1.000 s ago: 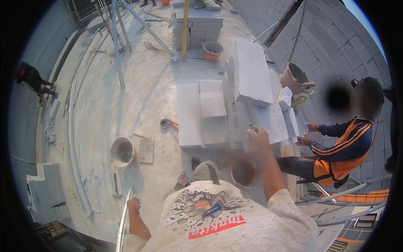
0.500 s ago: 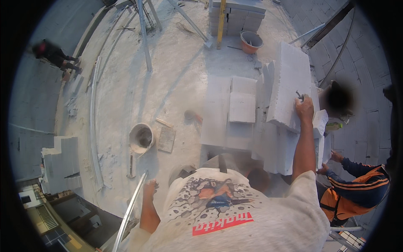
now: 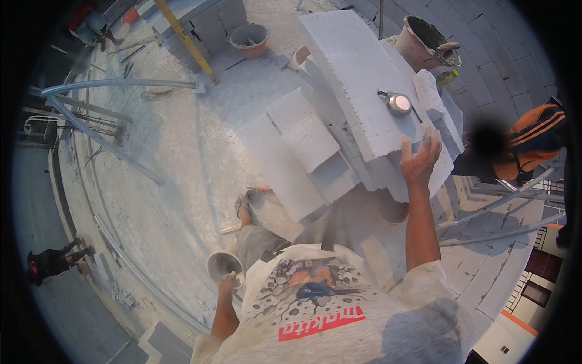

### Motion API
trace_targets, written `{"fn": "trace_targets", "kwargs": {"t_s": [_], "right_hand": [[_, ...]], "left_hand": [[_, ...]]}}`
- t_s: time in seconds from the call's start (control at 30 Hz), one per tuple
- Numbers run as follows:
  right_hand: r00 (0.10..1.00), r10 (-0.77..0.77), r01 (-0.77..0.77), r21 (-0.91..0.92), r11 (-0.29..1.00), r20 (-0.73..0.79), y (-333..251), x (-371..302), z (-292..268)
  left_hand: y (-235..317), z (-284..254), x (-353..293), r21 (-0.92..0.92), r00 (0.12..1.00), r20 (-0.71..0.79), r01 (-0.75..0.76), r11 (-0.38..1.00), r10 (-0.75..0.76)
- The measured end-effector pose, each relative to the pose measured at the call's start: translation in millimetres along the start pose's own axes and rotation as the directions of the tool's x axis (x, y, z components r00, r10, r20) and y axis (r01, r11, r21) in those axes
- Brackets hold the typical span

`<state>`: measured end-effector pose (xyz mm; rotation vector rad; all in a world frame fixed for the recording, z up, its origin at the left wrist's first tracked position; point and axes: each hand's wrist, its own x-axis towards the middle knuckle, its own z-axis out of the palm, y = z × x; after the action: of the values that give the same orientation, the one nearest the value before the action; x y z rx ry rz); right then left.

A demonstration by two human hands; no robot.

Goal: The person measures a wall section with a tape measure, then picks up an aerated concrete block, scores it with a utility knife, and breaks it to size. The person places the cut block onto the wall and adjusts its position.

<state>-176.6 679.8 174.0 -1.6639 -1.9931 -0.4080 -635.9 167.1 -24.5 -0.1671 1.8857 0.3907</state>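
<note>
My right hand (image 3: 422,155) lies at the near edge of a big white block (image 3: 364,79), fingers stretched out and apart, resting on the pale block pieces there. Just beyond its fingertips a round silver and black tape measure (image 3: 398,102) sits on the block's top. My left hand (image 3: 228,284) hangs low at my left side with nothing seen in it, its fingers loosely bent, next to a mortar bucket (image 3: 222,265). Smaller white blocks (image 3: 311,143) are stacked left of the big one.
A bucket with a trowel-like handle (image 3: 424,45) stands beyond the blocks, near a green bottle (image 3: 447,77). Another bucket (image 3: 248,40) is by a yellow level (image 3: 188,42). Metal poles (image 3: 109,142) stand at left. A co-worker in orange and navy (image 3: 533,139) is at right.
My view has turned to the right. My right hand has drawn back toward the block's near edge and opened; the tape measure now lies uncovered on the block.
</note>
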Motion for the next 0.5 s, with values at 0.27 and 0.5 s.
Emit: {"fn": "trace_targets", "kwargs": {"t_s": [0.27, 0.5], "right_hand": [[0.541, 0.726, -0.790, -0.039, 0.612, 0.425, -121.0, -192.5, -64.8], [-0.422, 0.490, -0.825, -0.547, 0.142, 0.763, -221.6, -418.1, -117.1]], "left_hand": [[347.7, -205.9, 149.7, 0.235, 0.902, 0.050, -0.428, 0.873, 0.429], [533.1, -178.1, 122.9, 0.108, 0.691, 0.058, -0.722, 0.684, 0.720]]}}
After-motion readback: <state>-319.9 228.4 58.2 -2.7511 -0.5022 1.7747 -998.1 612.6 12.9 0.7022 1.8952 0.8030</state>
